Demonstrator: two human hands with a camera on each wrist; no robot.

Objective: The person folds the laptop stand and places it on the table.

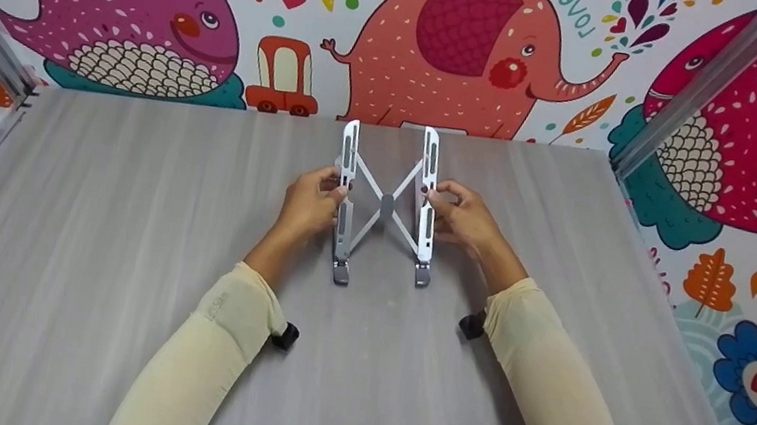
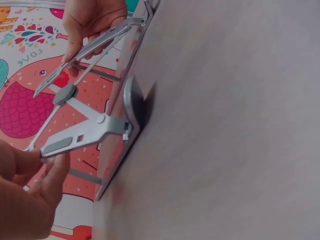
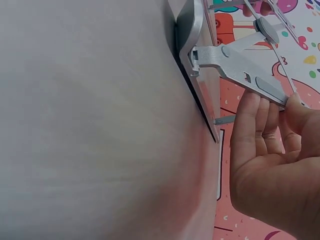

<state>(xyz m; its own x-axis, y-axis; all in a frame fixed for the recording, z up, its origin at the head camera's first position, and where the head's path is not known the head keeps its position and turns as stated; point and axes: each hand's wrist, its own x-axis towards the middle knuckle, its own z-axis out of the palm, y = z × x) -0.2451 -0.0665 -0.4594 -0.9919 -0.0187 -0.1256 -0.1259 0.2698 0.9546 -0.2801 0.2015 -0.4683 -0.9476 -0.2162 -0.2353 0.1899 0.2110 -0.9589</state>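
Observation:
A silver folding laptop stand [image 1: 387,206] stands spread on the table, its two side rails joined by crossed bars with a grey round hub. My left hand [image 1: 311,203] grips the left rail about midway, thumb on the near face. On the other side my right hand [image 1: 466,217] pinches the right rail at about the same height. The left wrist view shows the raised arm of the stand [image 2: 80,137] and its grey lip at the table. In the right wrist view the fingers [image 3: 250,125] lie under the arm with the thumb on top.
The grey wood-grain table [image 1: 116,239] extends around the stand. Behind it rises a wall [image 1: 304,11] printed with cartoon animals. Metal posts [image 1: 709,90] stand at the table's back corners. A black wrist mount [image 1: 285,336] shows at the left sleeve.

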